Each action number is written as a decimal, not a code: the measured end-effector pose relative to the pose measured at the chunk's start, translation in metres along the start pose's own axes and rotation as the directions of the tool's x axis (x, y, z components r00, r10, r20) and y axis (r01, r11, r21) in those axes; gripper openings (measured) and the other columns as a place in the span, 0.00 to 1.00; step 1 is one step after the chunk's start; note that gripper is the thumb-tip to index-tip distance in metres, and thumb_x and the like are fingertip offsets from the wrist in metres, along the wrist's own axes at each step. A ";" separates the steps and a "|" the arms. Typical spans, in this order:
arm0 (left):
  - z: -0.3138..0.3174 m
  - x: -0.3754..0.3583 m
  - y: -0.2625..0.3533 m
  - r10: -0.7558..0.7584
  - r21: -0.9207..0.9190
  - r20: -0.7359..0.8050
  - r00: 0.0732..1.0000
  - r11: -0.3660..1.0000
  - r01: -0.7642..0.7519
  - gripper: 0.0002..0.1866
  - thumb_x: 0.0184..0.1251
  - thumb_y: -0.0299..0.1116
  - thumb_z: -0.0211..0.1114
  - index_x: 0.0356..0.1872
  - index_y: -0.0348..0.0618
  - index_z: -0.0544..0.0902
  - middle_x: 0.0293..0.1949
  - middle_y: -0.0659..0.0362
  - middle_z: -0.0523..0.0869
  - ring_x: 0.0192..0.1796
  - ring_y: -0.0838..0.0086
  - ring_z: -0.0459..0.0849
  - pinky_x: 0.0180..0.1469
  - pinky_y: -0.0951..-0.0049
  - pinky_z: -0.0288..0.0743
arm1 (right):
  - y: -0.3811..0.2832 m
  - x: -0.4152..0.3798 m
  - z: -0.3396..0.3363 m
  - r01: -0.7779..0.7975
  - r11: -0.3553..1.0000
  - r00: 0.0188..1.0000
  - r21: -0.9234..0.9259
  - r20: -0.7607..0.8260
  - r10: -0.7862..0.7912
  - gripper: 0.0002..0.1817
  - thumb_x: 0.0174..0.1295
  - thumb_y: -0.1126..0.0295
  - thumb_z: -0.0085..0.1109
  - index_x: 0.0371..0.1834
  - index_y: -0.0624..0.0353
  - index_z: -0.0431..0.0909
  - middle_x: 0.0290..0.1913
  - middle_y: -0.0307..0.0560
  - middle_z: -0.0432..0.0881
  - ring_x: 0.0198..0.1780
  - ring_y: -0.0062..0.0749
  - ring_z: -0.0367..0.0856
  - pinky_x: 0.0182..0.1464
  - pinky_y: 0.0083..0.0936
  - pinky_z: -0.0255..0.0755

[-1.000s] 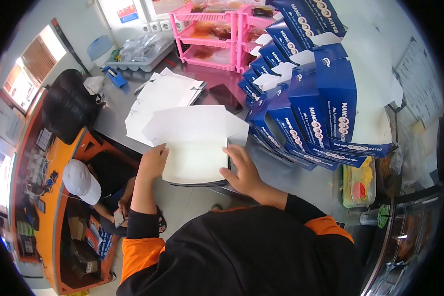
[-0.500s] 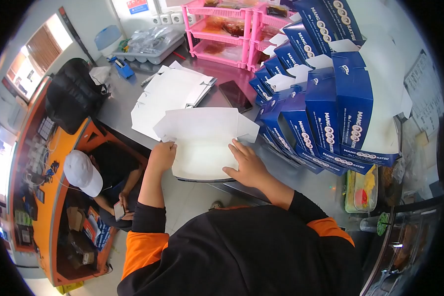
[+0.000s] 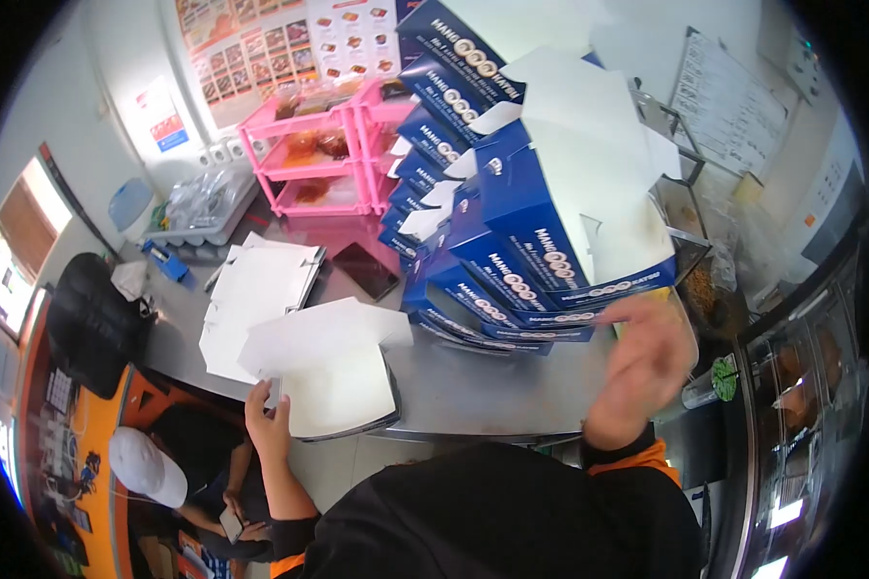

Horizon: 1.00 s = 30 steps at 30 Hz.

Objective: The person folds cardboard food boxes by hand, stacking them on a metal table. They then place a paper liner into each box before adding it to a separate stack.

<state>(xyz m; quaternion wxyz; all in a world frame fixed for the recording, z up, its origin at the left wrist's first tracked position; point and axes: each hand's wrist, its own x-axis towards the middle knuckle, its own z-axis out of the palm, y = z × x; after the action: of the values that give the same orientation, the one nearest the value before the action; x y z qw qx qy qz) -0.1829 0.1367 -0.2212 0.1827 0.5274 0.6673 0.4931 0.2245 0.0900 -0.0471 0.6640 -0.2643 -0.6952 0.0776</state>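
1. Nearest, the left hand was at the left side of the open box, thumb and forefinger a little apart beside its wall; whether they pinched that wall, I could not tell.
2. The open box lay just right of the left hand's fingertips, at the near edge of the metal counter; its pale inside faced up, its lid tilted back on the far side.
3. The right hand was raised well to the right of the open box; its fingers were blurred, so I could not tell whether they were together or apart, or whether they touched the blue boxes beside them.
4. To the near left, another person in a white cap held a handheld device; to the right was a cup with something green in it.
5. Farther in, white cardboard lay beyond the open box; a dark phone lay to its right; the blue boxes stood stacked right of that.
6. Farthest, a pink rack stood right of a grey tray of plastic bags; menu posters hung behind.
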 end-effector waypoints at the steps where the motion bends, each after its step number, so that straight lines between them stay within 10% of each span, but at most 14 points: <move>1: 0.001 -0.007 0.004 0.057 0.001 -0.014 0.998 0.998 -0.057 0.19 0.53 0.31 0.65 0.48 0.41 0.78 0.55 0.50 0.74 0.52 0.61 0.76 0.46 0.66 0.72 | -0.004 0.003 -0.019 0.034 0.990 0.970 -0.139 -0.233 -0.066 0.29 0.49 0.56 0.65 0.51 0.61 0.72 0.47 0.57 0.75 0.48 0.43 0.73 0.52 0.33 0.66; 2: 0.004 -0.010 0.000 0.091 0.062 -0.002 0.996 0.994 -0.091 0.20 0.52 0.30 0.65 0.49 0.41 0.77 0.57 0.50 0.72 0.54 0.61 0.75 0.47 0.66 0.71 | -0.007 0.013 -0.030 -0.086 0.937 0.930 -0.340 -0.363 -0.047 0.29 0.48 0.54 0.65 0.51 0.60 0.72 0.49 0.56 0.74 0.52 0.43 0.71 0.56 0.36 0.63; 7: 0.007 -0.010 0.008 0.373 0.399 -0.083 0.924 0.862 -0.312 0.22 0.50 0.27 0.66 0.50 0.40 0.76 0.59 0.50 0.70 0.55 0.60 0.73 0.52 0.66 0.68 | 0.007 0.035 -0.007 0.077 0.558 0.987 -0.826 0.141 0.073 0.24 0.49 0.57 0.64 0.48 0.56 0.74 0.46 0.48 0.76 0.53 0.43 0.70 0.61 0.51 0.52; 15: -0.018 -0.013 0.121 0.374 -0.508 -0.006 0.928 0.798 -0.325 0.26 0.55 0.31 0.64 0.56 0.37 0.70 0.58 0.51 0.70 0.57 0.63 0.72 0.57 0.66 0.67 | 0.012 0.066 0.014 0.370 0.773 0.892 -0.516 0.429 -0.140 0.06 0.51 0.72 0.58 0.32 0.53 0.78 0.35 0.37 0.78 0.38 0.33 0.77 0.62 0.51 0.55; 19: -0.006 -0.013 0.201 0.464 -0.899 0.364 0.808 0.402 0.174 0.61 0.47 0.53 0.70 0.69 0.51 0.30 0.68 0.47 0.50 0.62 0.55 0.67 0.51 0.57 0.75 | -0.008 0.063 0.052 0.636 0.698 0.651 -0.329 0.714 -0.257 0.08 0.48 0.69 0.57 0.33 0.47 0.77 0.32 0.34 0.76 0.34 0.27 0.75 0.61 0.52 0.57; 20: 0.009 -0.013 0.202 0.462 -0.971 0.213 0.861 0.201 0.132 0.57 0.51 0.45 0.69 0.69 0.50 0.31 0.67 0.48 0.52 0.63 0.55 0.65 0.52 0.59 0.74 | -0.011 0.059 0.061 0.665 0.687 0.611 -0.292 0.741 -0.277 0.07 0.49 0.68 0.56 0.33 0.47 0.77 0.31 0.33 0.75 0.34 0.27 0.75 0.61 0.52 0.57; 23: 0.009 -0.020 0.202 0.242 -0.921 0.134 0.961 0.388 0.031 0.46 0.52 0.28 0.58 0.70 0.47 0.39 0.65 0.49 0.59 0.63 0.58 0.65 0.56 0.64 0.70 | -0.016 0.038 0.083 0.710 0.676 0.514 -0.197 0.801 -0.307 0.09 0.50 0.62 0.58 0.35 0.46 0.77 0.38 0.37 0.75 0.43 0.32 0.73 0.62 0.52 0.55; 27: -0.011 -0.023 0.172 0.052 -0.885 0.144 0.988 0.455 0.105 0.40 0.50 0.22 0.51 0.69 0.43 0.49 0.61 0.49 0.65 0.62 0.61 0.66 0.59 0.66 0.66 | -0.006 0.021 0.079 0.406 0.846 0.886 -0.345 0.376 -0.272 0.27 0.46 0.51 0.65 0.50 0.49 0.76 0.62 0.53 0.63 0.65 0.59 0.54 0.64 0.58 0.40; 30: -0.026 -0.029 0.147 0.028 -0.822 0.196 0.980 0.550 0.149 0.37 0.52 0.22 0.50 0.68 0.39 0.52 0.62 0.51 0.66 0.62 0.64 0.66 0.61 0.69 0.61 | 0.032 -0.012 0.096 -0.417 0.880 0.862 0.229 0.406 0.303 0.40 0.50 0.55 0.63 0.66 0.45 0.55 0.62 0.58 0.61 0.65 0.52 0.56 0.60 0.51 0.58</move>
<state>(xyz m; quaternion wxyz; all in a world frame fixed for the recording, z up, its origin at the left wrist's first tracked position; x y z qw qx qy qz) -0.1151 0.0929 -0.0927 0.4890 0.3982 0.3519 0.6917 0.1404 0.1353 -0.0825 0.5324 -0.2651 -0.7206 0.3563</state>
